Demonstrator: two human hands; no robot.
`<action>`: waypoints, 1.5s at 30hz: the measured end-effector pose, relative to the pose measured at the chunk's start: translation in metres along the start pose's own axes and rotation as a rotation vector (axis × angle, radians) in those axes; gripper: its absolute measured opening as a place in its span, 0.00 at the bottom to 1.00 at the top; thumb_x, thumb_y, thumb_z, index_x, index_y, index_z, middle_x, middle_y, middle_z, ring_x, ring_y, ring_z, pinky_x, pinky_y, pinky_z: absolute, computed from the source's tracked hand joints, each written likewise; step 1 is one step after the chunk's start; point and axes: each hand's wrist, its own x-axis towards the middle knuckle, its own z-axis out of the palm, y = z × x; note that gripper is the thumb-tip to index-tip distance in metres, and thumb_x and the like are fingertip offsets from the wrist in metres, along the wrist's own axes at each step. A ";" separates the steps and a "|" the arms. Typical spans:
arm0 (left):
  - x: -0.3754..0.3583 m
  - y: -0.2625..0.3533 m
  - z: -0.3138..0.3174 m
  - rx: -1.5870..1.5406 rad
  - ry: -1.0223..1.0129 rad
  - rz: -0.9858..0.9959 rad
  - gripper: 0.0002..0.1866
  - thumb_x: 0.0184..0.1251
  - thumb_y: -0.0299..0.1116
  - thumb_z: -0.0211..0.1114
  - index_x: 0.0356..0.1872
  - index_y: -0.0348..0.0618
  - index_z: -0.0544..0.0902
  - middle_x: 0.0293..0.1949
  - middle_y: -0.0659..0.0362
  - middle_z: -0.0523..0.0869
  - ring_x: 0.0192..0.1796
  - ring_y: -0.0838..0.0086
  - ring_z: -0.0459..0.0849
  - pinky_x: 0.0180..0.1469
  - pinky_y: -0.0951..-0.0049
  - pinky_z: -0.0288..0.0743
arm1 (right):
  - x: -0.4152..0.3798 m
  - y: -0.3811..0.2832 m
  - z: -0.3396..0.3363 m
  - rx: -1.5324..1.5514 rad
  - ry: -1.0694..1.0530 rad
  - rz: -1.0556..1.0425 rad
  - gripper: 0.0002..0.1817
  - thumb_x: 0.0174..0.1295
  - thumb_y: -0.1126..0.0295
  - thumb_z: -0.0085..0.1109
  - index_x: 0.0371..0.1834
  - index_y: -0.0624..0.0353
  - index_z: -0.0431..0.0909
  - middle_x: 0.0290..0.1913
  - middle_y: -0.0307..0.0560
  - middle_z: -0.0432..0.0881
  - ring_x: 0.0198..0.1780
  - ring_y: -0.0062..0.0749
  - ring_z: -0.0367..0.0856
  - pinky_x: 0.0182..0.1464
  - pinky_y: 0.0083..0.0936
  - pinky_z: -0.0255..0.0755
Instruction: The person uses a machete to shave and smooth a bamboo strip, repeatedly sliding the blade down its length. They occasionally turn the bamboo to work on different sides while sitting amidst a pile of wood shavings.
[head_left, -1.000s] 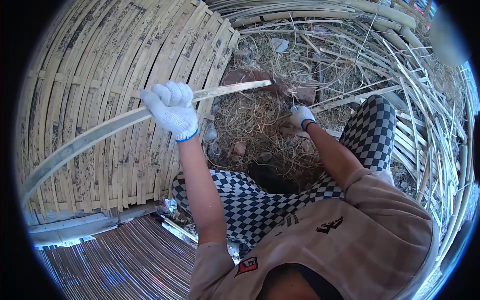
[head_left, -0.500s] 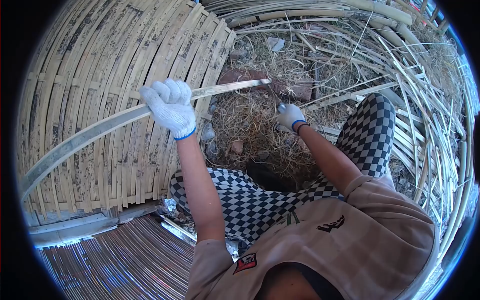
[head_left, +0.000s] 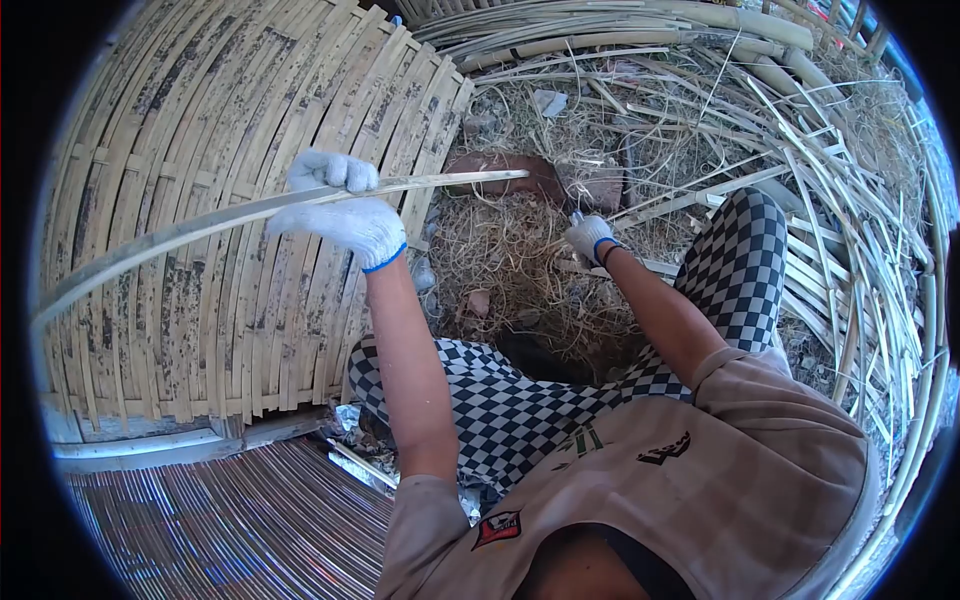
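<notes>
**A:** Here's the left hand (head_left: pixel 350 222), gloved, folded loosely on the pale bamboo strip (head_left: pixel 445 180): fingers on the far side, palm on the near.

**B:** And the strip's long tail sweeps out leftward from that hand, over the slatted bamboo panel (head_left: pixel 190 200), its short end reaching right. That mid-length hold probably keeps both ends off the ground!

**A:** Over to the right hand (head_left: pixel 590 238), also gloved, clamped round a bladed tool (head_left: pixel 575 214). The dark blade points up and away from the knuckles, near the strip's tip, likely so the edge faces the bamboo.

**B:** Just beyond sits a reddish brick (head_left: pixel 480 163), with curly shavings (head_left: pixel 500 245) between the hands.

**A:** What's changed from half a second ago?

**B:** Plenty! The left fist is looser, and the strip shows a narrower face, seemingly rolled. Its tip sits a touch nearer the left hand, while the right hand is slightly farther away.
</notes>
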 end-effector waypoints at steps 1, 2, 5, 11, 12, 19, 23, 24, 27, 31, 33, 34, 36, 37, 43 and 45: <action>0.001 -0.003 0.000 0.035 -0.005 0.005 0.49 0.48 0.92 0.46 0.26 0.45 0.70 0.21 0.64 0.66 0.20 0.81 0.58 0.20 0.77 0.50 | -0.004 -0.008 -0.001 0.001 -0.028 -0.008 0.21 0.61 0.56 0.59 0.41 0.65 0.86 0.35 0.60 0.89 0.43 0.52 0.91 0.46 0.42 0.83; 0.001 -0.007 0.003 0.070 -0.010 0.009 0.49 0.49 0.91 0.46 0.25 0.45 0.69 0.21 0.64 0.66 0.20 0.81 0.58 0.20 0.76 0.50 | -0.005 -0.011 0.004 0.022 0.002 -0.049 0.19 0.61 0.57 0.59 0.41 0.65 0.86 0.34 0.59 0.89 0.41 0.51 0.91 0.44 0.42 0.82; 0.003 -0.007 0.010 0.075 -0.103 -0.025 0.46 0.54 0.88 0.49 0.23 0.44 0.69 0.19 0.65 0.65 0.19 0.80 0.58 0.20 0.74 0.48 | -0.046 -0.041 0.002 0.240 0.055 -0.144 0.14 0.62 0.63 0.59 0.41 0.63 0.84 0.29 0.53 0.86 0.32 0.43 0.88 0.38 0.39 0.80; 0.010 -0.008 -0.006 -0.068 -0.416 -0.232 0.42 0.69 0.80 0.46 0.17 0.49 0.64 0.13 0.65 0.57 0.14 0.76 0.53 0.19 0.70 0.44 | -0.125 -0.119 -0.033 0.329 0.083 -0.439 0.14 0.61 0.63 0.61 0.43 0.63 0.82 0.28 0.51 0.85 0.31 0.39 0.86 0.37 0.38 0.79; 0.009 -0.008 -0.007 -0.090 -0.429 -0.259 0.41 0.71 0.79 0.45 0.16 0.50 0.63 0.12 0.66 0.56 0.14 0.76 0.52 0.18 0.69 0.44 | -0.136 -0.130 -0.042 0.308 0.094 -0.515 0.14 0.60 0.64 0.62 0.43 0.63 0.82 0.27 0.53 0.85 0.30 0.42 0.86 0.37 0.39 0.79; -0.003 -0.004 -0.002 0.029 -0.226 -0.215 0.41 0.69 0.81 0.42 0.13 0.54 0.57 0.11 0.68 0.53 0.12 0.78 0.48 0.15 0.71 0.41 | -0.118 -0.131 -0.021 0.169 0.160 -0.479 0.12 0.65 0.60 0.58 0.43 0.54 0.85 0.38 0.62 0.87 0.44 0.62 0.86 0.49 0.49 0.80; -0.006 0.002 -0.010 -0.008 -0.156 -0.215 0.41 0.71 0.81 0.39 0.12 0.56 0.57 0.10 0.69 0.53 0.12 0.78 0.46 0.14 0.73 0.41 | -0.049 -0.084 0.005 0.016 -0.131 -0.168 0.15 0.67 0.61 0.56 0.51 0.53 0.87 0.42 0.65 0.88 0.47 0.61 0.88 0.50 0.47 0.81; -0.003 0.001 -0.011 -0.044 -0.191 -0.223 0.41 0.71 0.81 0.38 0.12 0.56 0.56 0.10 0.69 0.52 0.12 0.78 0.46 0.14 0.73 0.41 | -0.046 -0.080 0.009 0.009 -0.066 -0.196 0.15 0.67 0.61 0.57 0.50 0.53 0.87 0.41 0.65 0.88 0.47 0.61 0.88 0.50 0.47 0.81; -0.003 -0.001 -0.003 0.013 -0.041 -0.214 0.41 0.72 0.80 0.36 0.12 0.57 0.56 0.09 0.68 0.52 0.12 0.78 0.45 0.14 0.73 0.41 | -0.072 -0.110 -0.006 0.151 0.025 -0.309 0.14 0.65 0.62 0.58 0.48 0.54 0.86 0.40 0.64 0.88 0.46 0.61 0.88 0.49 0.47 0.81; 0.007 0.001 -0.008 0.059 -0.082 -0.184 0.42 0.71 0.81 0.34 0.11 0.57 0.56 0.09 0.68 0.52 0.12 0.78 0.45 0.14 0.73 0.41 | -0.130 -0.160 -0.032 0.165 0.064 -0.587 0.13 0.63 0.64 0.59 0.47 0.55 0.86 0.39 0.63 0.88 0.45 0.60 0.88 0.49 0.47 0.80; 0.007 0.001 -0.010 0.021 -0.106 -0.209 0.42 0.71 0.82 0.34 0.10 0.56 0.56 0.09 0.68 0.52 0.12 0.78 0.45 0.14 0.73 0.41 | -0.118 -0.153 -0.024 0.160 0.036 -0.483 0.14 0.63 0.64 0.59 0.48 0.54 0.86 0.40 0.64 0.88 0.45 0.60 0.87 0.49 0.47 0.80; 0.006 0.002 -0.011 0.004 -0.116 -0.222 0.42 0.70 0.82 0.34 0.10 0.56 0.55 0.09 0.69 0.52 0.12 0.78 0.45 0.14 0.73 0.41 | -0.110 -0.144 -0.017 0.159 0.018 -0.431 0.14 0.63 0.65 0.59 0.48 0.54 0.86 0.40 0.64 0.88 0.45 0.60 0.87 0.50 0.46 0.80; 0.009 0.002 -0.030 -0.020 -0.173 -0.201 0.41 0.71 0.81 0.38 0.12 0.55 0.56 0.09 0.67 0.54 0.11 0.78 0.47 0.14 0.72 0.41 | -0.061 -0.088 0.015 0.244 0.086 -0.313 0.13 0.63 0.64 0.59 0.47 0.53 0.88 0.43 0.63 0.89 0.47 0.58 0.88 0.51 0.44 0.81; 0.008 0.002 -0.039 -0.034 -0.200 -0.192 0.41 0.72 0.80 0.40 0.13 0.55 0.57 0.09 0.67 0.55 0.11 0.78 0.49 0.14 0.72 0.42 | -0.001 -0.047 0.046 0.116 0.028 -0.034 0.15 0.64 0.64 0.63 0.50 0.58 0.86 0.34 0.53 0.89 0.39 0.45 0.91 0.41 0.41 0.83; 0.010 0.002 -0.040 -0.087 -0.333 -0.223 0.42 0.70 0.81 0.40 0.13 0.53 0.57 0.09 0.66 0.56 0.11 0.77 0.50 0.15 0.71 0.43 | -0.019 -0.067 0.022 0.139 0.041 -0.229 0.16 0.64 0.62 0.58 0.48 0.60 0.83 0.32 0.59 0.87 0.39 0.53 0.89 0.43 0.49 0.81; 0.013 0.002 -0.036 -0.092 -0.336 -0.232 0.42 0.70 0.81 0.40 0.13 0.52 0.57 0.09 0.66 0.56 0.11 0.77 0.50 0.15 0.71 0.42 | -0.074 -0.118 -0.019 0.170 0.001 -0.400 0.17 0.64 0.58 0.57 0.49 0.57 0.85 0.38 0.64 0.87 0.44 0.58 0.88 0.48 0.49 0.80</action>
